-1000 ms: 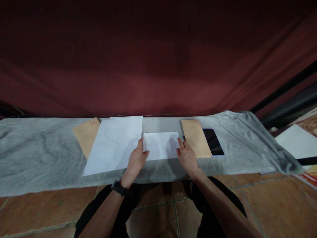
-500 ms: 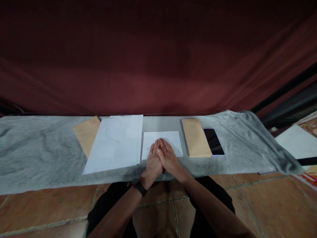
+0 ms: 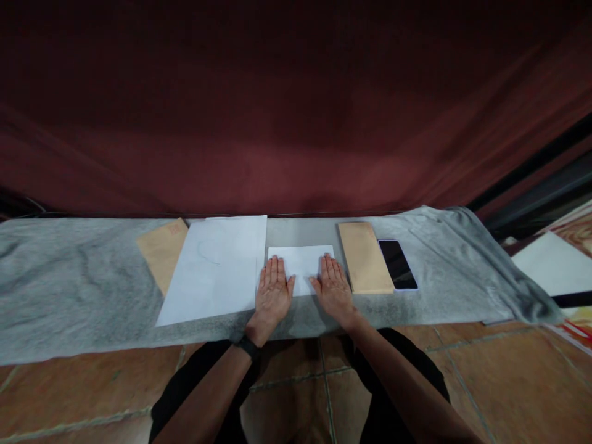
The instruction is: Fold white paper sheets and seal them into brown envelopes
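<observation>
Dark red fabric curtain (image 3: 296, 154) behind. Grey plush cloth (image 3: 69, 283) below it, bearing large white paper sheets (image 3: 222, 277) at left, partly over a tan paper envelope (image 3: 160, 250). Small white rectangular paper (image 3: 303, 265) lies mid-cloth, between the sheets and a tan rectangular paper packet (image 3: 367, 259). Left hand (image 3: 274, 291) and right hand (image 3: 333, 288) lie flat on it, fingers extended, palms down, grasping nothing. Black-screened phone (image 3: 398, 265) sits just beside the packet. Black wristband (image 3: 248, 347) on left wrist.

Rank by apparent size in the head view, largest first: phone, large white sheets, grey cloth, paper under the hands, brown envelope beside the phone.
Grey cloth
Large white sheets
Paper and brown envelope: unsure; left hand and right hand partly cover the paper
Phone
</observation>
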Demonstrator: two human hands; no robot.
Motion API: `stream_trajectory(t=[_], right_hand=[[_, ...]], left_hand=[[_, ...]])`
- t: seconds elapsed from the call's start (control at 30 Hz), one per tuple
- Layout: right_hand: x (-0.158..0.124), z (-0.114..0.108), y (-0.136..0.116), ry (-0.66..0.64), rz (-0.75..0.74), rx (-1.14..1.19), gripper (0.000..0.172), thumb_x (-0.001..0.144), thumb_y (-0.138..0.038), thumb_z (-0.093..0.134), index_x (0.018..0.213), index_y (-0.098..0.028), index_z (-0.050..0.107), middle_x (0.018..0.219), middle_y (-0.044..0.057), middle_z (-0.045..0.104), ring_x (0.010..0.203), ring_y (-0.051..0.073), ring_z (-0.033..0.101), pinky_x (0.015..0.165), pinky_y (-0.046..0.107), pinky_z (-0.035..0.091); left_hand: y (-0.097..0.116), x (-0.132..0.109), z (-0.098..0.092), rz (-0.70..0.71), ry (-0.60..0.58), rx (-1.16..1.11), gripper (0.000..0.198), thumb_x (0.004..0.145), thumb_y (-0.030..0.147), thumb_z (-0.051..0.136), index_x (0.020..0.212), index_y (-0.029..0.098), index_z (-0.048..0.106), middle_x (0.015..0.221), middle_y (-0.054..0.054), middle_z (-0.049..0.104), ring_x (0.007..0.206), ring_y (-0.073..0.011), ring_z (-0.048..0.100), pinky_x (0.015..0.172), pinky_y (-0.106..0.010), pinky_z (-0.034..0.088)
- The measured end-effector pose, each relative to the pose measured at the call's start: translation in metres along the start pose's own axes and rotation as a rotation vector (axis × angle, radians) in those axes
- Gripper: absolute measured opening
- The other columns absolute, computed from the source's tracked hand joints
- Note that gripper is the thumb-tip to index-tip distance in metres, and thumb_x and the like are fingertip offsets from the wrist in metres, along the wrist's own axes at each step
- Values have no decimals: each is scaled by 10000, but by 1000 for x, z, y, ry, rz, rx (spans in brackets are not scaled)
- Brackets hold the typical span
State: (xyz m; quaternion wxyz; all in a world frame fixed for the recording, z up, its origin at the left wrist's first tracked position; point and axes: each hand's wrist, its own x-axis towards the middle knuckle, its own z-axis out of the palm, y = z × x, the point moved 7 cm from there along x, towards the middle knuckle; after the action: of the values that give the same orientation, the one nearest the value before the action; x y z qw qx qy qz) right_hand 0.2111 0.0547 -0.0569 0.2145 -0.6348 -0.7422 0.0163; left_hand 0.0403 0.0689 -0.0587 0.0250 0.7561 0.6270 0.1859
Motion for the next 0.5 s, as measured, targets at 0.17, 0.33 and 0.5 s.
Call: stream_trajectory(t=[0.17, 0.33, 0.5], right_hand=[[-3, -4, 7, 30, 77, -2, 648, 1044, -405, 396, 1562, -31, 287, 1599, 248, 318, 1487, 349, 318, 1186, 559, 298], [21, -11, 3, -23, 124, 53, 593, 1056, -366, 340, 1525, -3, 363, 1588, 246, 344, 1512, 336, 267, 1216, 550, 251], [53, 1, -22, -102, 39, 228, 573, 1081, -363, 186, 1493, -63, 449, 1568, 154, 429, 1497, 224, 320, 1236, 432, 270]], left_hand=[[-2, 1, -13, -90, 45, 13, 628, 1007, 346, 353, 1495, -48, 362, 1569, -288, 348, 1509, -351, 264, 1232, -552, 232], [20, 20, -17, -9, 52, -26, 599, 1015, 308, 316, 1532, 6, 327, 1603, -229, 328, 1532, -308, 215, 1247, -522, 218], [50, 35, 15, 164, -69, -72, 590, 976, 208, 357, 1549, 71, 324, 1588, -187, 383, 1522, -276, 258, 1238, -506, 261]])
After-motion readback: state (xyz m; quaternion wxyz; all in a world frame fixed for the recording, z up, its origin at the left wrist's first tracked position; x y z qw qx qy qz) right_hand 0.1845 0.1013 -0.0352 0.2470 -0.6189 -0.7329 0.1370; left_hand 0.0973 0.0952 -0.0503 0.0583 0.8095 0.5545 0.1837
